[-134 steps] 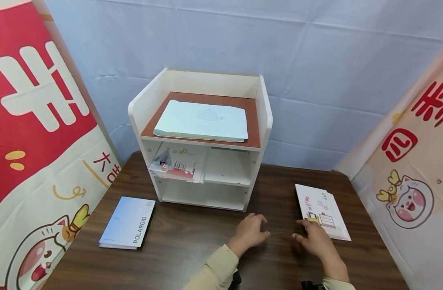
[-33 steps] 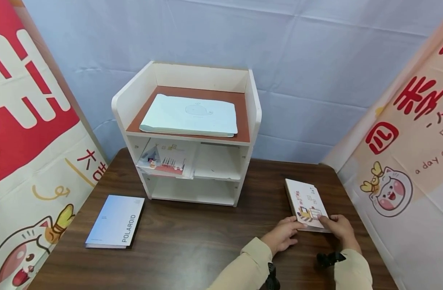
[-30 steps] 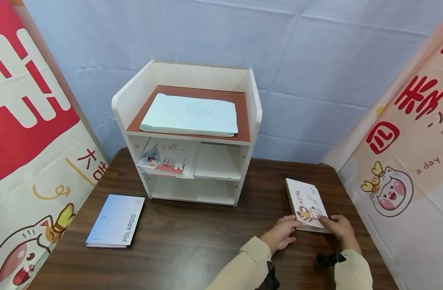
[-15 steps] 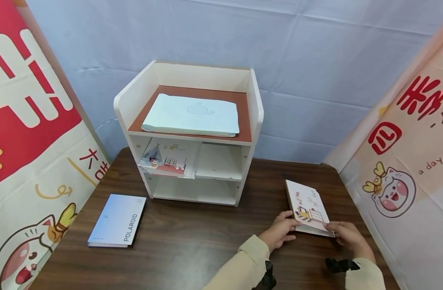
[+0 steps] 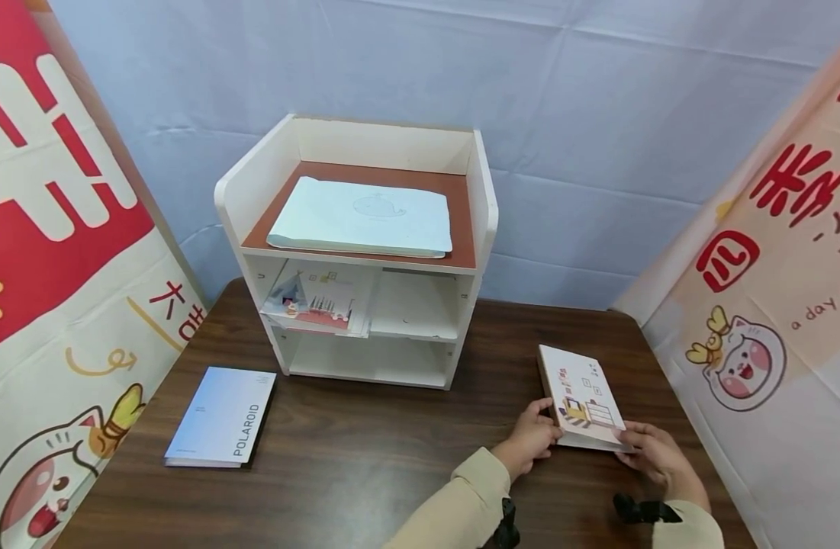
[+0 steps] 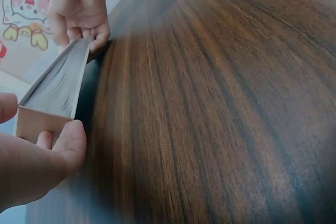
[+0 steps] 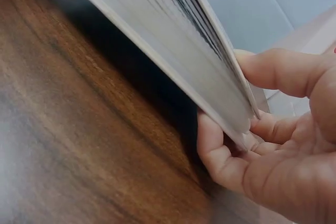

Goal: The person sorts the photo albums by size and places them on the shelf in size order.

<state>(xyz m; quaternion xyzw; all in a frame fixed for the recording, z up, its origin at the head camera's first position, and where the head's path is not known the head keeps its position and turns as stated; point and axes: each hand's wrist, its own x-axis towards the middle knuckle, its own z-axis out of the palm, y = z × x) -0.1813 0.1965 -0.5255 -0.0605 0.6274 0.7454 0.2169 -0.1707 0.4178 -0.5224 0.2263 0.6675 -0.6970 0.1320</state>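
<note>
Here, I am gripping the illustrated book (image 5: 584, 398) at the table's (image 5: 365, 465) right side, near edge raised clear of the wood. My left hand (image 5: 529, 442) is pinching its left corner, thumb above and fingers curled beneath. My right hand (image 5: 656, 454) is clasping the right corner likewise, thumb on the cover. The white shelf unit (image 5: 365, 252) is standing well apart behind; the Polaroid book (image 5: 222, 418) is lying far left.

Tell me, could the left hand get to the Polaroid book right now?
Probably not at once. The left hand grips the illustrated book together with the right hand. The table between it and the Polaroid book lies bare, so letting go would free the way.
</note>
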